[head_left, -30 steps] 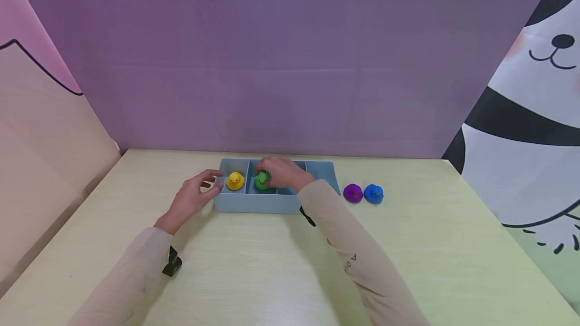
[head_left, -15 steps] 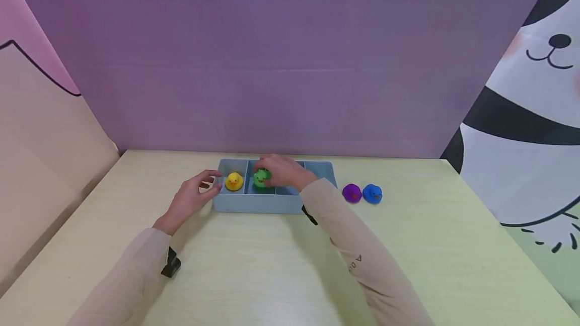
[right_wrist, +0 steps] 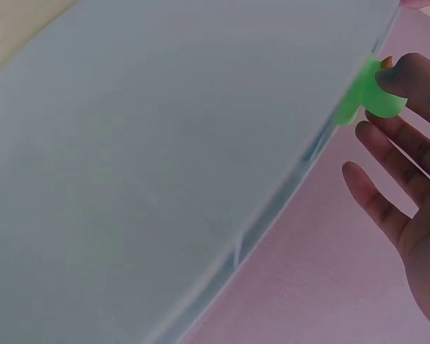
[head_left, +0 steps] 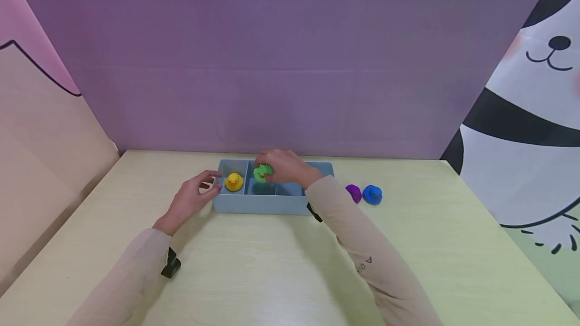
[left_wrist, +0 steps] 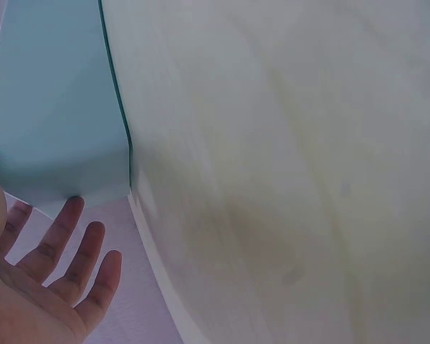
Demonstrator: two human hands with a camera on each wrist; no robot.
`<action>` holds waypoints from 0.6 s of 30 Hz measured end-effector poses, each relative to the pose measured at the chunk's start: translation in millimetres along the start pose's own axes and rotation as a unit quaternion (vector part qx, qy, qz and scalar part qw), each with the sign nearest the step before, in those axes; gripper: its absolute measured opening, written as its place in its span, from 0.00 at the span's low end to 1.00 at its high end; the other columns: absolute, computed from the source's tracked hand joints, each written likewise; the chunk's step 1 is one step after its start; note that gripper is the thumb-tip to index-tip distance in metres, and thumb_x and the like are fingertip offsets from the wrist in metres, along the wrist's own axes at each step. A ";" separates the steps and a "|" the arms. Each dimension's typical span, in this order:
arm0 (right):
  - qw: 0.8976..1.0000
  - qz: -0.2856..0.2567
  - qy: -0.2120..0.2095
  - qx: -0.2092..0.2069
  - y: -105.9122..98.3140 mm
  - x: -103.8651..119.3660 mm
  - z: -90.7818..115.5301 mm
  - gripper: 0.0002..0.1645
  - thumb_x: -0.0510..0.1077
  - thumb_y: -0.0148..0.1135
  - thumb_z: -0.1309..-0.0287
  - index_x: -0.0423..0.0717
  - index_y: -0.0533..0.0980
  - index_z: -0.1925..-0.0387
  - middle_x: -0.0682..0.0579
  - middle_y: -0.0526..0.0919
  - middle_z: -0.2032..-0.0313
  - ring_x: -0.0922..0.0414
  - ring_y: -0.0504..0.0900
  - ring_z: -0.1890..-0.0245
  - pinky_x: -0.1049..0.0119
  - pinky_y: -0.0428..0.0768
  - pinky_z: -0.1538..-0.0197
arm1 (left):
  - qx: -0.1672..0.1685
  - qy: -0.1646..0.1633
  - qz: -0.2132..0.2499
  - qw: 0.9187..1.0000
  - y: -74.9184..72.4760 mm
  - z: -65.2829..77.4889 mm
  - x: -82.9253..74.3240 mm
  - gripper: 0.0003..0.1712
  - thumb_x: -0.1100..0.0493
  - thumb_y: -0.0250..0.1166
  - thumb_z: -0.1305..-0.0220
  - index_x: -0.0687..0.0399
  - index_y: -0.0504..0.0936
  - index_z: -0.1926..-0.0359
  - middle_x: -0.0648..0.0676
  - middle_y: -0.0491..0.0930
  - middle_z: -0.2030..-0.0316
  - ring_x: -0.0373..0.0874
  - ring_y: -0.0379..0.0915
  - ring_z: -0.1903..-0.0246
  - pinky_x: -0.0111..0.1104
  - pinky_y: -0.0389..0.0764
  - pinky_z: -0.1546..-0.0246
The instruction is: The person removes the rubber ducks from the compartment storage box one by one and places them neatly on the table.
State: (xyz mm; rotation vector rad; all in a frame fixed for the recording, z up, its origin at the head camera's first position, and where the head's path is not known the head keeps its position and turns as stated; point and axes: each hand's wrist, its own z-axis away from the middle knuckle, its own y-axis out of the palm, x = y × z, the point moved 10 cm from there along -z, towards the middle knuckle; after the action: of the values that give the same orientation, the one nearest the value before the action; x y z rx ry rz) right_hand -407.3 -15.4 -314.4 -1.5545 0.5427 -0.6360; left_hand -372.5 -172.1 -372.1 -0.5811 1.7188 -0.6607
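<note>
My right hand pinches a green rubber duck between thumb and fingers, over the second compartment from the left of a blue-grey divided box. In the right wrist view the green duck shows at the box rim, the thumb on it and the other fingers spread. My left hand is at the box's left end, fingers apart, holding nothing; the left wrist view has its fingertips right by the end wall. A yellow rubber duck sits in the leftmost compartment.
On the table right of the box are a purple duck, partly covered by the right sleeve, and a blue duck. A purple backdrop rises behind the table's back edge. A panda-print panel stands on the right.
My right hand has lifted the green duck up from the second compartment. Its sleeve now overlaps part of the purple duck. The left hand has stayed in place.
</note>
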 end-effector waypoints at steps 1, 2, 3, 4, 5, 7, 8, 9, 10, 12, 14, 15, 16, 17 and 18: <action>1.000 0.003 -0.002 -0.001 -1.1 0.1 0.3 0.19 0.43 0.63 0.48 0.54 0.76 0.51 0.56 0.77 0.54 0.59 0.73 0.58 0.63 0.77 0.55 | 0.000 0.000 0.001 1.000 -0.1 0.1 -0.1 0.21 0.52 0.57 0.37 0.50 0.71 0.43 0.62 0.75 0.49 0.58 0.72 0.51 0.49 0.76 0.52; 1.000 0.007 -0.005 -0.003 -2.1 0.2 0.6 0.19 0.44 0.63 0.48 0.55 0.76 0.51 0.57 0.77 0.54 0.60 0.73 0.59 0.63 0.77 0.55 | 0.000 0.001 0.002 1.000 -0.2 0.1 -0.3 0.21 0.52 0.57 0.37 0.50 0.71 0.43 0.62 0.75 0.49 0.58 0.72 0.51 0.49 0.76 0.52; 1.000 0.009 -0.008 -0.004 -3.0 0.6 1.0 0.19 0.44 0.63 0.48 0.55 0.76 0.51 0.57 0.77 0.54 0.60 0.73 0.59 0.64 0.77 0.56 | 0.000 0.001 0.002 1.000 -0.2 0.2 -0.3 0.21 0.52 0.57 0.37 0.50 0.71 0.43 0.62 0.75 0.49 0.58 0.72 0.51 0.49 0.76 0.52; 1.000 0.009 -0.011 -0.005 -4.2 1.2 1.4 0.19 0.44 0.63 0.48 0.54 0.76 0.51 0.57 0.77 0.55 0.60 0.73 0.60 0.64 0.77 0.57 | 0.001 0.000 0.003 1.000 -0.2 0.3 -0.2 0.21 0.53 0.57 0.37 0.50 0.71 0.43 0.62 0.75 0.49 0.58 0.72 0.51 0.49 0.76 0.52; 1.000 0.010 -0.013 -0.005 -5.1 1.6 1.9 0.19 0.44 0.62 0.47 0.55 0.76 0.51 0.57 0.77 0.55 0.60 0.73 0.60 0.65 0.77 0.58 | 0.001 0.000 0.004 1.000 -0.2 0.5 -0.3 0.21 0.53 0.57 0.37 0.50 0.71 0.43 0.62 0.75 0.49 0.58 0.72 0.51 0.49 0.76 0.52; 1.000 0.009 -0.015 -0.004 -7.2 2.6 3.4 0.19 0.44 0.62 0.47 0.55 0.76 0.51 0.57 0.77 0.54 0.61 0.73 0.60 0.66 0.77 0.59 | 0.002 0.001 0.004 1.000 0.0 0.7 -0.4 0.21 0.53 0.57 0.37 0.50 0.70 0.43 0.62 0.75 0.48 0.58 0.72 0.50 0.49 0.76 0.52; 1.000 0.007 -0.016 -0.004 -8.6 3.1 4.4 0.19 0.44 0.62 0.47 0.55 0.76 0.51 0.57 0.77 0.54 0.60 0.73 0.61 0.66 0.77 0.60 | 0.003 0.000 0.004 1.000 0.1 0.7 -0.4 0.21 0.53 0.57 0.37 0.50 0.70 0.43 0.62 0.74 0.48 0.58 0.72 0.50 0.49 0.76 0.52; 1.000 0.005 -0.018 -0.003 -10.0 4.0 5.6 0.19 0.43 0.62 0.47 0.54 0.76 0.51 0.57 0.77 0.54 0.60 0.73 0.61 0.66 0.77 0.60 | 0.003 0.000 0.004 1.000 0.2 0.6 -0.1 0.21 0.53 0.57 0.37 0.50 0.70 0.43 0.62 0.74 0.48 0.58 0.72 0.50 0.49 0.76 0.52; 1.000 0.005 -0.019 -0.003 -11.3 4.5 6.5 0.19 0.43 0.62 0.47 0.55 0.76 0.51 0.57 0.77 0.54 0.60 0.73 0.61 0.67 0.77 0.60 | 0.004 -0.002 0.004 1.000 0.1 0.5 0.4 0.21 0.53 0.57 0.37 0.50 0.70 0.43 0.62 0.74 0.48 0.58 0.72 0.50 0.49 0.76 0.52; 1.000 0.005 -0.021 -0.005 -13.8 5.5 8.8 0.19 0.43 0.62 0.47 0.54 0.76 0.51 0.57 0.76 0.54 0.60 0.73 0.61 0.67 0.77 0.61 | 0.004 -0.002 0.003 1.000 0.0 0.5 0.6 0.22 0.53 0.57 0.37 0.50 0.70 0.43 0.62 0.74 0.48 0.58 0.72 0.50 0.49 0.76 0.52; 1.000 0.012 -0.025 -0.009 -16.1 6.1 11.2 0.19 0.43 0.62 0.47 0.54 0.76 0.52 0.57 0.76 0.54 0.60 0.73 0.61 0.67 0.77 0.61 | 0.003 -0.001 0.002 1.000 -0.3 0.2 0.7 0.21 0.53 0.57 0.36 0.50 0.70 0.43 0.62 0.74 0.48 0.59 0.72 0.50 0.49 0.76 0.52; 0.999 0.016 -0.027 -0.011 -17.0 6.1 12.4 0.18 0.43 0.62 0.47 0.54 0.76 0.52 0.57 0.76 0.54 0.61 0.73 0.61 0.67 0.77 0.61 | 0.002 -0.001 0.002 1.000 -0.4 0.1 0.8 0.21 0.53 0.57 0.36 0.50 0.70 0.43 0.62 0.74 0.48 0.59 0.72 0.50 0.49 0.76 0.52; 0.999 0.021 -0.029 -0.013 -17.9 5.9 13.6 0.18 0.43 0.62 0.47 0.54 0.76 0.52 0.57 0.76 0.54 0.61 0.73 0.61 0.67 0.77 0.61 | 0.002 0.000 0.002 1.000 -0.4 0.2 0.5 0.21 0.53 0.57 0.37 0.50 0.70 0.43 0.62 0.75 0.48 0.59 0.72 0.50 0.49 0.76 0.53; 0.999 0.023 -0.032 -0.015 -18.9 5.8 15.1 0.18 0.43 0.62 0.47 0.54 0.76 0.52 0.57 0.77 0.55 0.60 0.73 0.61 0.67 0.77 0.61 | 0.001 0.002 0.002 1.000 -0.3 0.2 0.3 0.21 0.53 0.57 0.36 0.51 0.70 0.43 0.63 0.75 0.48 0.59 0.72 0.50 0.49 0.76 0.53; 0.999 0.027 -0.033 -0.017 -19.8 5.4 16.7 0.18 0.44 0.62 0.47 0.54 0.76 0.52 0.57 0.77 0.55 0.60 0.74 0.60 0.67 0.77 0.61 | 0.001 0.003 0.002 1.000 -0.2 0.2 0.1 0.21 0.53 0.57 0.36 0.51 0.70 0.43 0.63 0.75 0.48 0.59 0.72 0.50 0.49 0.76 0.53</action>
State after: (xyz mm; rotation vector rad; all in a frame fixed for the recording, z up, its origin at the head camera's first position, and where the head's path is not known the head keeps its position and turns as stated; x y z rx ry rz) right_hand -392.6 -5.3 -294.9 -1.5830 0.5457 -0.5349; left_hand -372.3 -172.4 -372.1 -0.5735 1.7242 -0.6623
